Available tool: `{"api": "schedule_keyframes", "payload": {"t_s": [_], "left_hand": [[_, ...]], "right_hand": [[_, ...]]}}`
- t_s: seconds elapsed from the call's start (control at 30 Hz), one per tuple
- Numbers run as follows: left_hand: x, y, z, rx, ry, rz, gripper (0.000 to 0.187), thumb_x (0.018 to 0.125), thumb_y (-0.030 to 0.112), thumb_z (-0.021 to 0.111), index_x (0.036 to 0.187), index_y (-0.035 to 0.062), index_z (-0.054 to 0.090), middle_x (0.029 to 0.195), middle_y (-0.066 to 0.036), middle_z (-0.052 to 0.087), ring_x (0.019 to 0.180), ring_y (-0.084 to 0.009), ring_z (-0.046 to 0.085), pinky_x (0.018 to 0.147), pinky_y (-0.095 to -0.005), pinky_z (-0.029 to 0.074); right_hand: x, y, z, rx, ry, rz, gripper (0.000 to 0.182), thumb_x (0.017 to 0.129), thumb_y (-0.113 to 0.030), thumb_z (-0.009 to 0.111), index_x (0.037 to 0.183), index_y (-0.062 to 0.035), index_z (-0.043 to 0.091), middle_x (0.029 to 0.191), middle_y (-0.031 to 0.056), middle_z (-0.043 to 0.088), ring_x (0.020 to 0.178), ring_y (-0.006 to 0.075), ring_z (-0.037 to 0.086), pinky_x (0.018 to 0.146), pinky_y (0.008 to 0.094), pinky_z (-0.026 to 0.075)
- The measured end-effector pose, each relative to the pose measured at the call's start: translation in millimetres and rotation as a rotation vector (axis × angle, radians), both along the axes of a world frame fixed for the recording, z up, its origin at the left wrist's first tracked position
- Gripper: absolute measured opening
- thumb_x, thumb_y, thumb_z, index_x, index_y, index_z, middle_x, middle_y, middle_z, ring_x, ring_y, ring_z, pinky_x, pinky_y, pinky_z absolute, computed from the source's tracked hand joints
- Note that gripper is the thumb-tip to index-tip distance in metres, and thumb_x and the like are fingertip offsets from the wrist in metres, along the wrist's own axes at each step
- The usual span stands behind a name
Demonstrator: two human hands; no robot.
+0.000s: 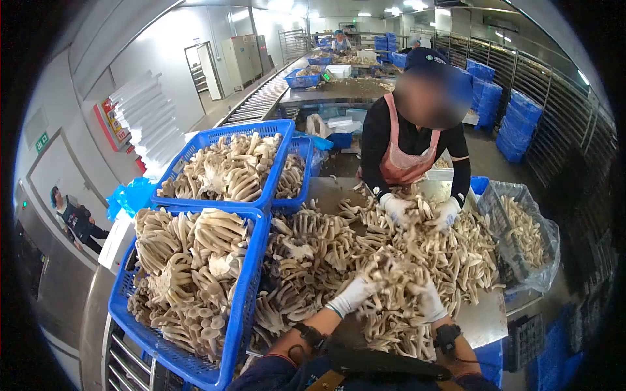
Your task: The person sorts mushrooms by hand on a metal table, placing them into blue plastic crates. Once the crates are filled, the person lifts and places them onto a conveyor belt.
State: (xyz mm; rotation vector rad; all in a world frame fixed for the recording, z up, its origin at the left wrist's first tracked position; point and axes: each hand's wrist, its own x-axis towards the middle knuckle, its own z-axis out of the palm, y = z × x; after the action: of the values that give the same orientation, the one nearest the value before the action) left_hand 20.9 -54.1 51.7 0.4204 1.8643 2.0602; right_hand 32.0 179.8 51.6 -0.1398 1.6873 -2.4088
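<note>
Both my hands wear white gloves and work over a heap of long-stemmed mushrooms [398, 326] on the metal table. My left hand [354, 295] closes on a clump of mushrooms [386, 268], its fingertips partly hidden among the stems. On the clump's other side, my right hand [428, 302] is curled against mushrooms too, its fingers slightly blurred. The clump between my hands is smeared by motion. Larger unbroken mushroom clusters [303, 251] lie to the left of my hands.
Blue baskets of mushroom clusters, a near one [238, 313] and a far one [279, 166], stand at the left. Across the table, a co-worker's gloved hands [398, 207] handle mushrooms. A plastic-lined crate [551, 244] of loose mushrooms stands right. A roller conveyor [261, 98] runs behind.
</note>
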Motion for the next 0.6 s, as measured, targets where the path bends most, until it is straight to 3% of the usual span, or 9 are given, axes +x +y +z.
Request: {"api": "schedule_keyframes", "payload": {"t_s": [0.03,0.07,0.1,0.13,0.23,0.27,0.37,0.4,0.6], "left_hand": [[-1,-2,9,0.177,-0.189,0.020,0.076,0.087,0.011,0.066,0.149,0.0039,0.022,0.121,-0.010,0.060,0.099,-0.0139,0.059,0.087,-0.0264,0.049],[-10,-2,1,0.035,-0.061,0.129,0.074,0.087,0.008,0.064,0.149,0.0052,0.023,0.118,-0.009,0.060,0.098,-0.0140,0.060,0.088,-0.0274,0.049],[-29,-14,-29,-0.246,-0.261,0.050,0.082,0.084,0.011,0.068,0.149,0.0007,0.019,0.124,-0.013,0.057,0.102,-0.0177,0.059,0.092,-0.0298,0.048],[-11,-17,-11,-0.329,-0.192,0.159,0.089,0.082,0.015,0.071,0.149,-0.0021,0.015,0.127,-0.015,0.054,0.106,-0.0203,0.058,0.094,-0.0316,0.047],[8,-19,-17,-0.487,0.204,0.233,0.100,0.077,0.033,0.075,0.148,-0.0045,0.015,0.143,-0.026,0.036,0.128,-0.0321,0.040,0.106,-0.0378,0.034],[15,-18,-14,-0.555,0.328,0.217,0.102,0.077,0.037,0.076,0.147,-0.0050,0.015,0.149,-0.029,0.027,0.136,-0.0357,0.031,0.111,-0.0400,0.028],[25,2,-7,-0.209,-0.052,0.121,0.079,0.081,0.022,0.074,0.142,-0.0030,0.030,0.128,-0.019,0.050,0.119,-0.0241,0.049,0.101,-0.0351,0.039],[28,4,6,-0.076,-0.227,0.134,0.067,0.082,0.017,0.072,0.137,-0.0024,0.039,0.119,-0.014,0.057,0.110,-0.0198,0.055,0.096,-0.0326,0.043],[27,7,-33,0.158,-0.258,0.237,0.043,0.087,0.003,0.061,0.128,0.0009,0.050,0.110,-0.004,0.060,0.094,-0.0096,0.057,0.081,-0.0249,0.048]], "right_hand": [[-6,13,-6,-0.049,0.041,0.063,0.066,0.087,-0.007,0.057,0.145,-0.0001,0.027,0.125,0.0109,0.055,0.109,0.0197,0.055,0.095,0.0292,0.044],[-11,7,5,0.049,0.052,0.006,0.063,0.087,-0.006,0.056,0.143,0.0001,0.030,0.122,0.0097,0.056,0.106,0.0184,0.056,0.093,0.0279,0.045],[-15,1,14,0.145,0.064,-0.051,0.060,0.087,-0.005,0.056,0.142,0.0002,0.032,0.120,0.0085,0.057,0.103,0.0170,0.058,0.090,0.0265,0.046],[-24,7,-10,-0.181,0.047,-0.037,0.063,0.087,-0.004,0.060,0.142,-0.0002,0.030,0.121,0.0101,0.054,0.108,0.0172,0.055,0.088,0.0265,0.046],[-10,-8,4,-0.019,-0.004,-0.185,0.051,0.092,-0.010,0.057,0.137,0.0007,0.036,0.114,0.0092,0.057,0.103,0.0171,0.057,0.085,0.0261,0.047],[-6,-13,13,0.042,-0.015,0.015,0.050,0.095,-0.017,0.055,0.137,0.0015,0.036,0.110,0.0091,0.059,0.098,0.0161,0.057,0.083,0.0252,0.047],[5,-39,4,0.088,-0.139,0.223,0.047,0.095,-0.020,0.057,0.134,0.0016,0.040,0.104,0.0057,0.060,0.090,0.0084,0.054,0.077,0.0210,0.045],[8,-52,11,0.369,0.126,0.166,0.042,0.095,-0.019,0.058,0.129,0.0009,0.045,0.102,0.0038,0.060,0.087,0.0063,0.053,0.075,0.0206,0.045],[10,-67,-20,0.346,0.207,-0.039,0.042,0.093,-0.013,0.058,0.130,0.0037,0.043,0.104,0.0044,0.057,0.090,0.0103,0.053,0.077,0.0228,0.046]]}}
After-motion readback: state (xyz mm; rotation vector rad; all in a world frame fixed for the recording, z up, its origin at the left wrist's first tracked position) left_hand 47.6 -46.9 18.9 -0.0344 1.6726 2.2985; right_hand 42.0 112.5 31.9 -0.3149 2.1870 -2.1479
